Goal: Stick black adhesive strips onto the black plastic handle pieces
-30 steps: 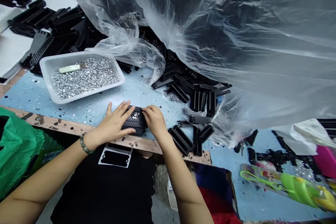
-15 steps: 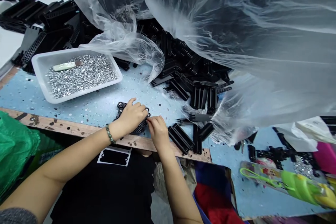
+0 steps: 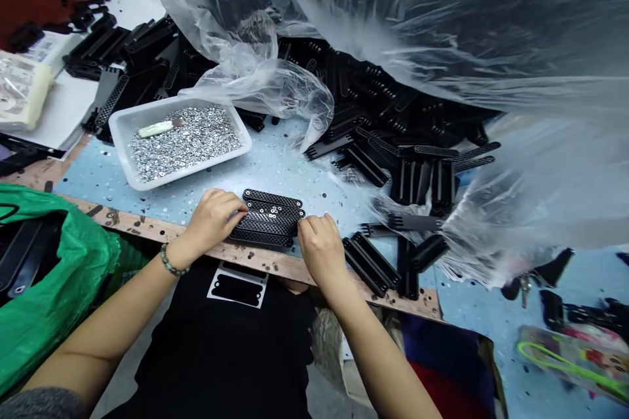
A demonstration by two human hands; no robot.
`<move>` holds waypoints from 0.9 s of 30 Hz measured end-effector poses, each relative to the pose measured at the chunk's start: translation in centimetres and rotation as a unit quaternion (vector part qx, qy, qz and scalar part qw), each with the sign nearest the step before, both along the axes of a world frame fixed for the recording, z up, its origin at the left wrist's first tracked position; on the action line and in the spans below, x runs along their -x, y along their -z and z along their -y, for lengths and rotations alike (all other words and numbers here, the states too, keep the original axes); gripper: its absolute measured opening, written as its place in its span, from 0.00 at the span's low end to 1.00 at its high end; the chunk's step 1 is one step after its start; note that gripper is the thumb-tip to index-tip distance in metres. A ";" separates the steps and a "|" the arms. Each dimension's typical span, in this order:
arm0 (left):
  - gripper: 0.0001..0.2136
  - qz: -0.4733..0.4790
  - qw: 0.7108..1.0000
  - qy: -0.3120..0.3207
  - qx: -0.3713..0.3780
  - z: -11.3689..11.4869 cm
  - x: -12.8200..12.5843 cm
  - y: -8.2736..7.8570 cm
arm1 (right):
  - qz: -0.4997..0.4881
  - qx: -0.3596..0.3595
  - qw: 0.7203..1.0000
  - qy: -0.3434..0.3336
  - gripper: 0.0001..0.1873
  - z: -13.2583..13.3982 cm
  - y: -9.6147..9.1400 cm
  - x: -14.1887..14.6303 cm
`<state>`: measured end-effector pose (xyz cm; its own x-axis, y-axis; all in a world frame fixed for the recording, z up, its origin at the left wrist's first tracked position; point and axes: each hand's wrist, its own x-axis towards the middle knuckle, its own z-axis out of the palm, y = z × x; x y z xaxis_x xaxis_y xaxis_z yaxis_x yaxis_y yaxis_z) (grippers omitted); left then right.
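Several black strips with a mesh-like texture lie side by side near the table's front edge. Small silver washers are scattered on top of them, and others sit at the strips' rounded ends. At the strips' left ends, my left hand has thumb and fingers pinched together. My right hand is closed at their right ends, its fingertips against the black parts. Whatever either pinch holds is hidden or too small to make out.
A white tray of silver washers holds a green-handled tool. Black parts are heaped under clear plastic sheeting. Long black pieces lie right of my right hand. A green bag hangs at left.
My left hand has moved from above the strips' right ends to their left ends, uncovering the strips and loose washers. My right hand stays at the right ends. The view has shifted left.
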<state>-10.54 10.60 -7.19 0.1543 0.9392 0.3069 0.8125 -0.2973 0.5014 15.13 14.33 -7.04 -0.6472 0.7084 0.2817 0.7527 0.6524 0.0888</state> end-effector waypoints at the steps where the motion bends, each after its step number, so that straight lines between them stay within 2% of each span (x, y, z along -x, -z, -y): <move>1: 0.08 -0.026 0.999 0.004 -0.022 0.2 -0.1 0.4 | 0.006 -0.005 1.000 -0.007 0.13 0.1 -0.1 -0.1; 5: 0.08 -0.106 0.990 0.028 -0.088 1.4 -0.3 0.7 | 0.006 -0.023 0.999 -0.035 0.15 0.6 -0.1 -0.6; 10: 0.11 -0.149 0.986 0.038 -0.072 2.8 -0.1 -0.1 | 0.008 -0.013 0.999 -0.038 0.17 1.5 0.7 -1.3; 14: 0.12 -0.170 0.983 0.030 -0.062 3.1 -0.6 -0.2 | -0.031 0.028 0.999 -0.021 0.17 1.7 1.3 -1.6; 18: 0.11 -0.198 0.977 0.009 -0.085 3.0 -1.2 -0.6 | -0.131 0.095 0.987 0.000 0.13 0.9 0.6 -1.4; 22: 0.12 -0.207 0.974 0.012 -0.088 3.2 -1.2 -0.7 | -0.201 0.087 0.976 0.014 0.11 0.1 -0.6 0.5; 24: 0.13 -0.207 0.975 0.010 -0.077 3.4 -1.2 -0.6 | -0.209 0.095 0.973 -0.022 0.11 0.0 -0.8 2.1; 27: 0.13 -0.210 0.975 0.002 -0.070 3.5 -1.3 -0.6 | -0.170 0.098 0.979 -0.059 0.09 -0.4 -0.3 4.5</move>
